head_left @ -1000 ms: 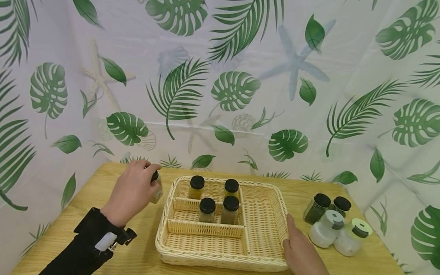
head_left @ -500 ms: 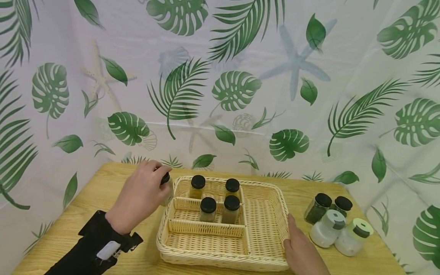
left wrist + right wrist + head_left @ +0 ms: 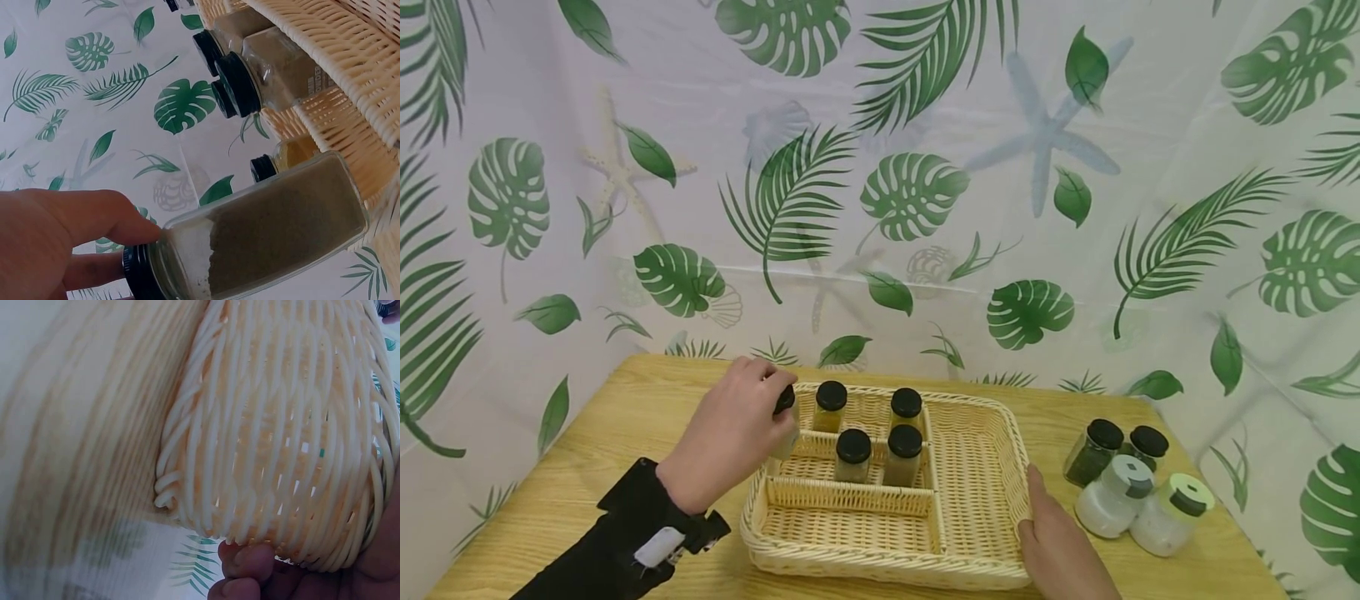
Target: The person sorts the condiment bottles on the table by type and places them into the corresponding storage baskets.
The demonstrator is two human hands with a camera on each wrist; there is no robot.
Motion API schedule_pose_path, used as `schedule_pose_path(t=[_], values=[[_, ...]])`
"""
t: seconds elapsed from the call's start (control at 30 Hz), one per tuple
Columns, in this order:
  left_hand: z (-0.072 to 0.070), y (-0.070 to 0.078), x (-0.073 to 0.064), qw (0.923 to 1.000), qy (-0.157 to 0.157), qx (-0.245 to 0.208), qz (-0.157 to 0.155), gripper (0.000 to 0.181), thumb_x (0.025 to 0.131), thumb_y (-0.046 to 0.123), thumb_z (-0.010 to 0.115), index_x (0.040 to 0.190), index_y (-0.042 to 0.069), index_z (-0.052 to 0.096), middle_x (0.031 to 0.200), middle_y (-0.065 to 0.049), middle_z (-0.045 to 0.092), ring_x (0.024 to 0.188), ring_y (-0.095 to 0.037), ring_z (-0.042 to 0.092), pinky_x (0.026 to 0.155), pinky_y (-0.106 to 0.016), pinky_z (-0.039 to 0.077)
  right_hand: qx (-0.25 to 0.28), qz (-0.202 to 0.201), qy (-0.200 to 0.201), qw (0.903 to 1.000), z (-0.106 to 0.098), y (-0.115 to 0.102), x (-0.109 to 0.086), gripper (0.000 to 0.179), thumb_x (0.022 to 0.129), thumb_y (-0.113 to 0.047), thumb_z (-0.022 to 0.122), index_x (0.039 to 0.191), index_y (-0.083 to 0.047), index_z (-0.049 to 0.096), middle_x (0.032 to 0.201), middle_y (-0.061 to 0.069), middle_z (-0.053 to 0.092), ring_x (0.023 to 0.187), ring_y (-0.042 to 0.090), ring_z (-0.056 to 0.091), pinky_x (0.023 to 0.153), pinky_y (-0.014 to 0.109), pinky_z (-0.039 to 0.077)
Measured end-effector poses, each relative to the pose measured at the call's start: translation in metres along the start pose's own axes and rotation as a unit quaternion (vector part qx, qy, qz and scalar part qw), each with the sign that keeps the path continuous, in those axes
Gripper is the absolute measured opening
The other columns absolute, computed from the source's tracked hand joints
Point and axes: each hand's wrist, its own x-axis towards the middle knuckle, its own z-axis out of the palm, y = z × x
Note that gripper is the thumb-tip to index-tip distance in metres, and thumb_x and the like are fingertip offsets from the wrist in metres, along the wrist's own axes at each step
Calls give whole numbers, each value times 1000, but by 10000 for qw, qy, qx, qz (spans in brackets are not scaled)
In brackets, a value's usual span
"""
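Note:
My left hand [image 3: 730, 433] pinches a glass spice jar by its black lid, over the left edge of the divided wicker basket [image 3: 977, 575]. In the left wrist view the jar [image 3: 281, 231] lies aslant, filled with grey-brown powder, the thumb and a finger at its lid. Several black-lidded spice jars stand in the basket: an amber one [image 3: 830, 408] at the back left, one [image 3: 906, 407] at the back right, and two in the middle row. My right hand [image 3: 1063, 542] grips the basket's right side, its curled fingers [image 3: 250, 562] against the weave in the right wrist view.
Right of the basket stand two black-lidded jars with dark contents [image 3: 1092, 454], a grey-lidded shaker [image 3: 1108, 504] and a yellow-green-lidded shaker [image 3: 1165, 521]. A leaf-print curtain [image 3: 880, 208] hangs behind the wooden table [image 3: 625, 433].
My left hand has carried its jar rightward, from beside the basket to over its left rim. The right hand and the basket stay put.

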Motion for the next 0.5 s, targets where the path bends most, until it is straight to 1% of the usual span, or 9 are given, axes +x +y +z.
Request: schedule_pose_path(t=[0.2, 0.37, 0.5], values=[[9, 6, 3, 9996, -278, -4, -4, 19, 85, 10, 74, 102, 5, 71, 97, -11, 64, 94, -28, 59, 77, -39, 53, 17, -20, -3, 10000, 0, 2, -1, 69, 102, -10, 40, 157, 8, 4, 152, 37, 36, 138, 50, 41, 104, 61, 40], [15, 8, 5, 9986, -516, -68, 65, 17, 86, 10, 74, 102, 3, 72, 89, -8, 60, 84, -24, 55, 71, -35, 48, -31, -44, 10, 10000, 0, 2, -2, 68, 102, -10, 40, 157, 8, 5, 151, 36, 38, 137, 51, 42, 105, 61, 40], [22, 8, 6, 9970, -778, -49, 30, 18, 85, 8, 73, 102, 2, 72, 85, -7, 57, 79, -23, 52, 68, -34, 45, -49, -56, 17, 10000, 0, 2, -2, 69, 102, -10, 41, 157, 8, 5, 152, 36, 36, 138, 50, 41, 106, 62, 39]])
